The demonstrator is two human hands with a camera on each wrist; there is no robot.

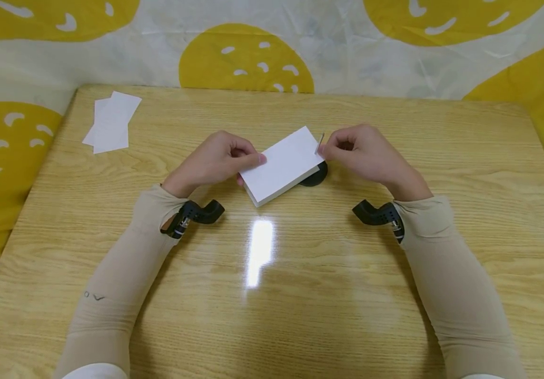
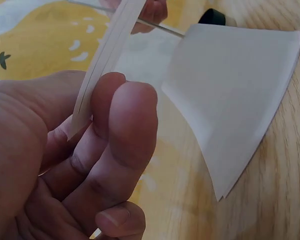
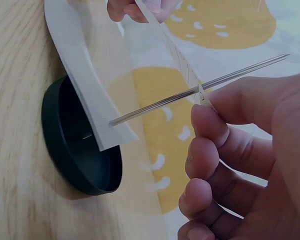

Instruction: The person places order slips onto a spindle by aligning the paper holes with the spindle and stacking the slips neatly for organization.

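Observation:
Tilted over the middle of the table is a folded, layered piece of white paper point(image 1: 281, 166). My left hand point(image 1: 219, 160) pinches its left end, thumb on top and fingers beneath. The right hand point(image 1: 364, 152) pinches the opposite corner between thumb and index finger. Through that corner runs a thin metal needle point(image 3: 160, 105). Its pointed end sticks out above the thumb, and its other end reaches the lower paper layer point(image 3: 85, 70). A hollow, round black cap point(image 3: 55, 130) sits on the table under the right end of the paper, partly covered by it.
Two overlapping white paper pieces point(image 1: 112, 123) lie at the back left of the wooden table point(image 1: 300, 305). Black curved mounts point(image 1: 205, 211) stick out from both wrists. Behind the table hangs a white cloth with yellow shapes point(image 1: 245, 58).

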